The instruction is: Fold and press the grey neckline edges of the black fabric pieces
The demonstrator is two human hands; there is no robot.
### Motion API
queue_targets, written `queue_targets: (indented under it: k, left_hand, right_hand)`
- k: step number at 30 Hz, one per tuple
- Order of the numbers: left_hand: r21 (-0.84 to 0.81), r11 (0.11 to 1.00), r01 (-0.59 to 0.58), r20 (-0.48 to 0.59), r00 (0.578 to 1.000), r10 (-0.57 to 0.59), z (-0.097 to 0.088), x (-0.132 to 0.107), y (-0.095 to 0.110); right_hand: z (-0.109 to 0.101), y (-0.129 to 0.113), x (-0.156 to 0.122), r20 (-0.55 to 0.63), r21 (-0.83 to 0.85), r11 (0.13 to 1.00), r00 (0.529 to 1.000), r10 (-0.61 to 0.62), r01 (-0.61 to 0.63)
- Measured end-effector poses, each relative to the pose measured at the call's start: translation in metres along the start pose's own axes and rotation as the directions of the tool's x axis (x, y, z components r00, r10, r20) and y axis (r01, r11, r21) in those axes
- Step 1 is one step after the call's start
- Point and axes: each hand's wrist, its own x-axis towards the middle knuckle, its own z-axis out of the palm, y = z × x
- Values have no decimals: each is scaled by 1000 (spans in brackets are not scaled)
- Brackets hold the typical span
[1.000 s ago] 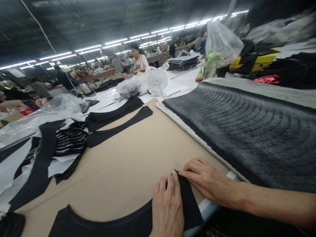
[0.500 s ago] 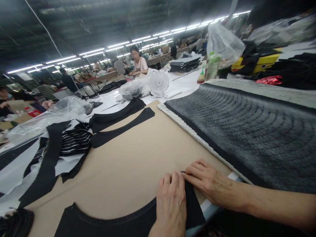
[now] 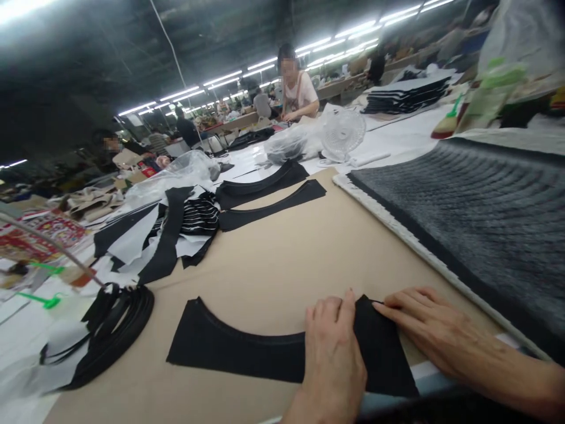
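Note:
A curved black fabric piece (image 3: 247, 355) lies on the beige board (image 3: 273, 277) near its front edge, its inner curve turned away from me. My left hand (image 3: 333, 353) rests across the right part of this piece, fingers bent, close together and pressed onto it. At the piece's upper right corner is my right hand (image 3: 435, 330), thumb and fingertips drawn together at the edge. A small part of the fabric shows between the two hands. What lies under the left fingers is hidden.
Two similar black strips (image 3: 273, 206) lie farther back. Striped black pieces (image 3: 198, 215) and a bundle of black strips (image 3: 119, 330) are on the left. A dark textured sheet (image 3: 485, 206) covers the right side. Beyond stand a small fan (image 3: 342, 134) and a person (image 3: 300, 88).
The view has turned left, so the scene sits farther right and more of the left side shows. My hands have moved slightly apart, uncovering the fabric's corner between them.

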Motion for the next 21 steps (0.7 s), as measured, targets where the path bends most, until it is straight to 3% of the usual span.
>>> queue_targets:
  k: [3, 8, 10, 15, 18, 21]
  left_hand:
    - [-167, 979, 113, -145, 980, -138, -20, -25, -27]
    - [-50, 999, -16, -150, 989, 8, -21, -57, -53]
    - [11, 997, -71, -123, 990, 72, -16, -60, -52]
    - [263, 950, -168, -112, 973, 203, -12, -61, -45]
    - [337, 920, -200, -132, 958, 256, -12, -62, -45]
    - [294, 940, -172, -167, 959, 228, -10, -62, -45]
  right_hand:
    - [-9, 1, 4, 54, 115, 987, 993, 104, -110]
    - [-14, -9, 22, -58, 64, 973, 972, 227, -223]
    - [-14, -20, 32, -70, 32, 983, 980, 184, -183]
    - [-6, -53, 47, 63, 84, 995, 996, -68, 63]
    - [3, -61, 50, 49, 69, 994, 995, -84, 81]
    - [6, -61, 53, 68, 56, 997, 996, -62, 58]
